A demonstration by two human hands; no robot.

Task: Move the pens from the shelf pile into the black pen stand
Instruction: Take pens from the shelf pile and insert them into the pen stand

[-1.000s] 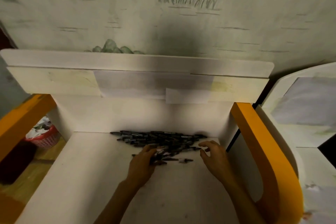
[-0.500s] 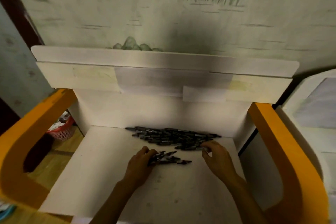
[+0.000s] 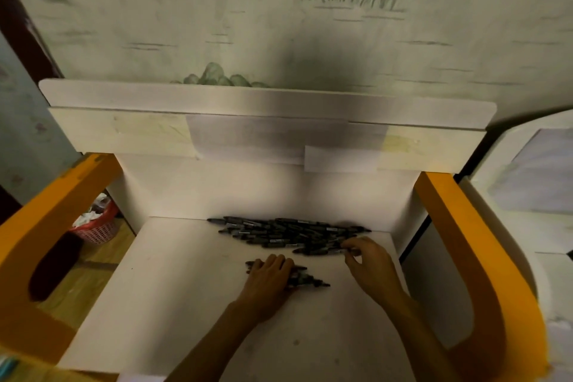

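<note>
Starting at the lower left of the frame, we see a red basket [image 3: 96, 226] on the floor beyond the orange side panel [image 3: 46, 226] of the shelf [image 3: 173, 304]. The gap there is one risk: a pen pushed too far left could roll off the open edge and drop to the floor.

Moving toward the middle, our left hand [image 3: 269, 279] lies on a small bunch of pens [image 3: 305, 279] pulled clear of the heap, fingers laid over them and slightly curled. We cannot tell whether it truly grips them or only presses them flat. If it only presses, lifting now would likely scatter them, since round barrels roll easily on a smooth board.

Above, in the centre, the main pile of pens [image 3: 279, 232] lies against the back wall of the shelf, most of the task not yet done, we judge.

To the right, our right hand [image 3: 369, 260] reaches the pile's right end, fingertips pinching at a pen or two there. Dragging from that end could tug neighbouring pens along and spread the heap.

The black pen stand is nowhere in view, so we must carry each handful out of sight; an overfull or loose grip could shed pens on the way.
</note>
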